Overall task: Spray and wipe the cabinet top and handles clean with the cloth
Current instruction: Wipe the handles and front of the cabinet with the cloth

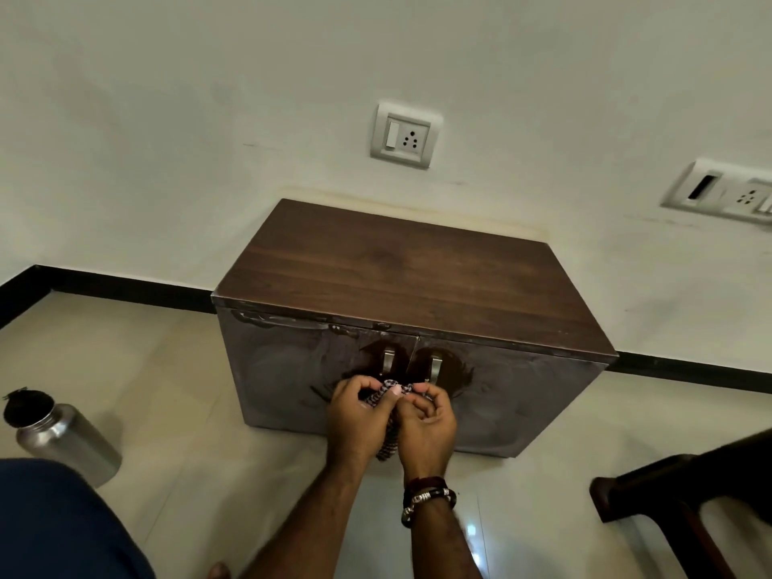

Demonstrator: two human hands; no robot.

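A low cabinet with a dark wood top stands against the wall. Its two front doors carry metal handles, the left handle and the right handle, side by side at the middle. Wet smears show around them on the door fronts. My left hand and my right hand are together just below the handles, both gripping a bunched patterned cloth. A tail of the cloth hangs down between my wrists. No spray bottle is in view.
A steel water bottle with a black cap stands on the tiled floor at the left. A dark wooden chair frame juts in at the right. Two wall sockets sit above the cabinet. My blue-clad knee fills the lower left.
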